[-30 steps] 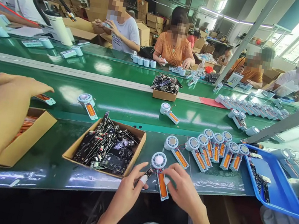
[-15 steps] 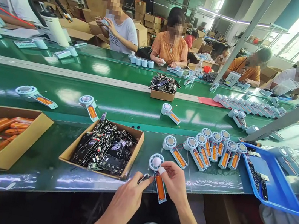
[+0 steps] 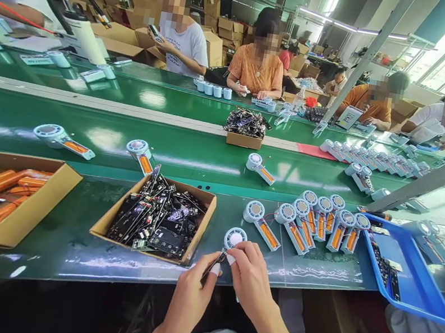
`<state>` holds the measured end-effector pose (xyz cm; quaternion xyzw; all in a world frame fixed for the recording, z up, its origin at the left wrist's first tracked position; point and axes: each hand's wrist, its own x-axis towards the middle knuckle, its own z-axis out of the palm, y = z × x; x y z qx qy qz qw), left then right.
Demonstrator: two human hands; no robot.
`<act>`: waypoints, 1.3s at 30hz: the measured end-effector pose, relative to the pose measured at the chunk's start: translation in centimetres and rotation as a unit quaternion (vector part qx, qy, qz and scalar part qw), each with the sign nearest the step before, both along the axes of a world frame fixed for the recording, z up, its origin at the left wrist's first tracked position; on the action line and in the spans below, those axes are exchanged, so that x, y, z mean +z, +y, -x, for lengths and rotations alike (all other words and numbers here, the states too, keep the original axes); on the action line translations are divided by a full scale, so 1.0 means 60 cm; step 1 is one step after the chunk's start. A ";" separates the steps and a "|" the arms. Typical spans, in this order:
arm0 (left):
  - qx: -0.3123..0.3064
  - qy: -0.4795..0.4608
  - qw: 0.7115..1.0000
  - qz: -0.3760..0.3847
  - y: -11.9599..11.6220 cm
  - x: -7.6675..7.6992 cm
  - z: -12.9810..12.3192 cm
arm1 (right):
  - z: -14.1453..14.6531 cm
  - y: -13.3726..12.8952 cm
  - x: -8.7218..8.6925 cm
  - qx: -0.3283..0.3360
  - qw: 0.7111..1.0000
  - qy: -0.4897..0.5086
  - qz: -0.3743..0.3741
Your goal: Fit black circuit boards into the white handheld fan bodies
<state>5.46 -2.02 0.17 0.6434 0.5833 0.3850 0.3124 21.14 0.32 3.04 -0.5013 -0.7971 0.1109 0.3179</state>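
Note:
My left hand (image 3: 194, 289) pinches a narrow black circuit board (image 3: 211, 270), tilted upward between thumb and fingers. My right hand (image 3: 251, 278) is closed, its fingertips meeting the board's upper end; whatever is pinched there is too small to make out. Right behind my fingertips sits the round head of a light-blue handheld fan (image 3: 235, 239) at the bench edge. My right hand hides most of its handle. Just beyond, another open-handled fan (image 3: 255, 212) lies with an orange battery (image 3: 268, 235) in its handle.
A cardboard box of circuit boards (image 3: 201, 231) stands left of my hands, beside a box of orange batteries (image 3: 31, 225). Several fans (image 3: 320, 217) cluster at right, near a blue tray (image 3: 422, 296). Beyond runs a green conveyor belt (image 3: 190, 152); people sit across it.
My right hand has moved down over the fan's handle and met the circuit board, which my left hand has turned upward. Another person's arm has left the battery box.

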 end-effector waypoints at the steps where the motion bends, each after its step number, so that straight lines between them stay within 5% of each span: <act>1: 0.004 0.009 1.000 -0.023 -0.002 -0.002 -0.002 | 0.003 -0.001 0.000 -0.004 1.000 -0.005 -0.003; 7: 0.007 0.024 0.991 -0.135 -0.008 -0.010 -0.011 | 0.014 -0.004 -0.009 -0.030 0.999 0.021 -0.019; 16: -0.074 -0.101 0.992 -0.026 0.027 0.030 0.016 | -0.024 0.024 0.000 0.046 0.979 0.165 0.113; 21: -0.117 -0.091 0.989 -0.028 0.036 0.029 0.026 | -0.031 0.030 -0.001 0.098 0.974 0.169 0.111; 29: -0.085 -0.067 0.994 -0.029 0.026 0.037 0.012 | -0.021 0.021 0.022 0.017 0.979 0.142 0.143; 34: -0.076 -0.117 0.988 0.072 0.000 0.058 0.002 | -0.033 0.011 0.033 0.030 0.908 0.255 0.332; 39: -0.001 -0.184 0.975 0.129 0.023 0.020 -0.015 | -0.034 0.017 0.014 0.037 0.821 0.412 0.392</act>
